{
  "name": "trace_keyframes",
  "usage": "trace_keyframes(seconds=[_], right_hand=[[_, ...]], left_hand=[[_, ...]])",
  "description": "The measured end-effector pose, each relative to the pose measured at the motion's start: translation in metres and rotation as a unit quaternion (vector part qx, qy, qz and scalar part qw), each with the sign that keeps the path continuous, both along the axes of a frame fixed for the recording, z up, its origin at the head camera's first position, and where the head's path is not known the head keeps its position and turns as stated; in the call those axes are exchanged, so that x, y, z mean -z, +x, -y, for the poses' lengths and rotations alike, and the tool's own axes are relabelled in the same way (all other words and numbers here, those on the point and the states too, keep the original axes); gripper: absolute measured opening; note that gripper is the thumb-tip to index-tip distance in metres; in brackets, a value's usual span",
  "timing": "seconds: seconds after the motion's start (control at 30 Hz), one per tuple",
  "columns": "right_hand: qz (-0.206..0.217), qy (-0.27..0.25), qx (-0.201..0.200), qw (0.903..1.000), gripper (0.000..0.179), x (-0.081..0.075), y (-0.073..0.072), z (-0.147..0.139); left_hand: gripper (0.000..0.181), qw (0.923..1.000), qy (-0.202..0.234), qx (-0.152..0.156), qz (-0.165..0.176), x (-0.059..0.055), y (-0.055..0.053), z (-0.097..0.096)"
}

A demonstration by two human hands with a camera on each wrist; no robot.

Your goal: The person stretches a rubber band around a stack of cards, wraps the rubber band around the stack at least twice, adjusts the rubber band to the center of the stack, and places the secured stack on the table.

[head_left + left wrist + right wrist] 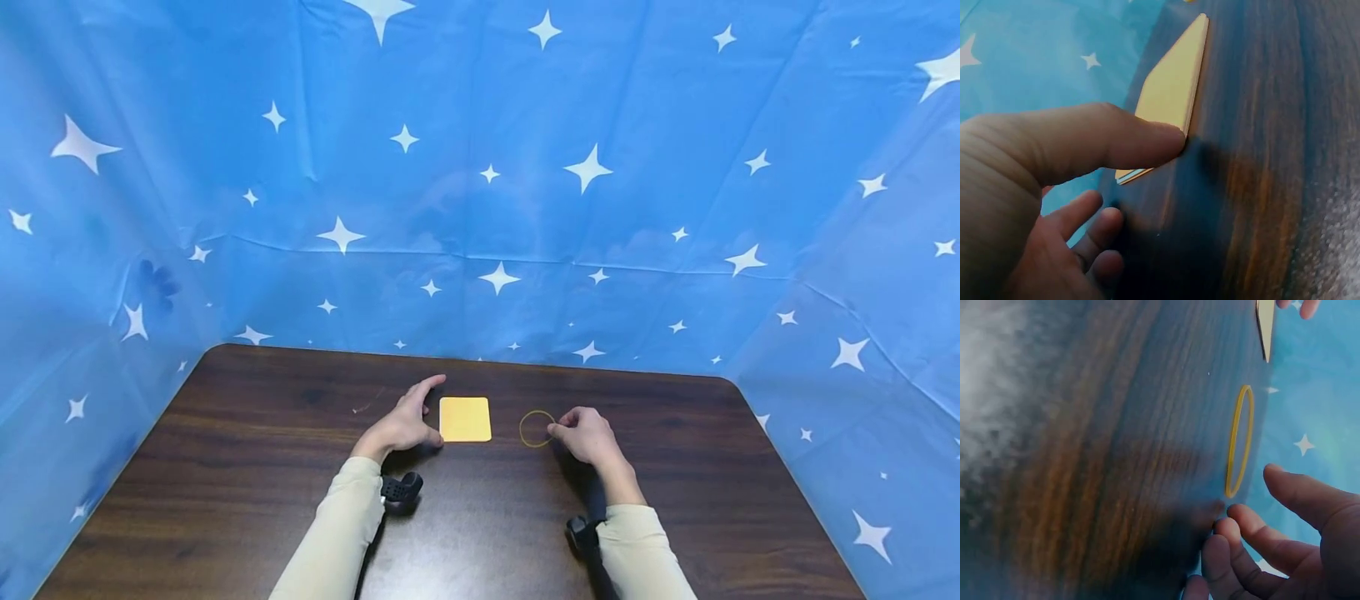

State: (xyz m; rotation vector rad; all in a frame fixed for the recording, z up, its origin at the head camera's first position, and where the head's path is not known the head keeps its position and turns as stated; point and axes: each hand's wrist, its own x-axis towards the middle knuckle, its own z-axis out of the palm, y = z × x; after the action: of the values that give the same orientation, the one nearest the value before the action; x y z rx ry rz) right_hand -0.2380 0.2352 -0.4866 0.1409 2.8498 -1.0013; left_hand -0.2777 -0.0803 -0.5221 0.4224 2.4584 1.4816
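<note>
A thin square stack of yellow cards or paper (465, 419) with rounded corners lies flat on the table. Just left of it is my left hand (401, 425), thumb and fingers spread apart around its left side. In the left wrist view the thumb (1147, 144) overlaps the near edge of the stack (1172, 87); whether it touches cannot be told. To the right lies a yellow rubber band (1231, 450), spread in a loop. My right hand (588, 435) is at the band's right side, its thumb apart from the loosely bent fingers, with nothing pinched between them.
The dark brown wooden table (247, 467) has rounded far corners. Behind it and at both sides hangs a blue curtain (465, 208) with white stars. Dark straps with small devices (401, 487) sit on both wrists.
</note>
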Motion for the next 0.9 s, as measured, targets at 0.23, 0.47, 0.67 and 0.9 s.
trace_keyframes(seconds=[0.23, 0.47, 0.67, 0.9], right_hand=[[0.015, 0.022, 0.011, 0.9996, 0.021, 0.006, -0.007, 0.002], [0.026, 0.051, 0.029, 0.998, 0.021, 0.008, -0.012, 0.004], [0.027, 0.063, 0.036, 0.997, 0.022, 0.009, -0.015, 0.007], [0.027, 0.074, 0.037, 0.9962, 0.021, 0.008, -0.014, 0.009]], left_hand=[[0.105, 0.9992, -0.035, 0.01, -0.018, 0.002, -0.001, -0.003], [0.1, 0.9989, -0.03, 0.007, -0.035, 0.003, 0.001, -0.006], [0.101, 0.9978, -0.04, 0.008, -0.052, 0.005, 0.0, -0.008], [0.087, 0.995, -0.065, -0.013, -0.075, 0.006, 0.0, -0.013]])
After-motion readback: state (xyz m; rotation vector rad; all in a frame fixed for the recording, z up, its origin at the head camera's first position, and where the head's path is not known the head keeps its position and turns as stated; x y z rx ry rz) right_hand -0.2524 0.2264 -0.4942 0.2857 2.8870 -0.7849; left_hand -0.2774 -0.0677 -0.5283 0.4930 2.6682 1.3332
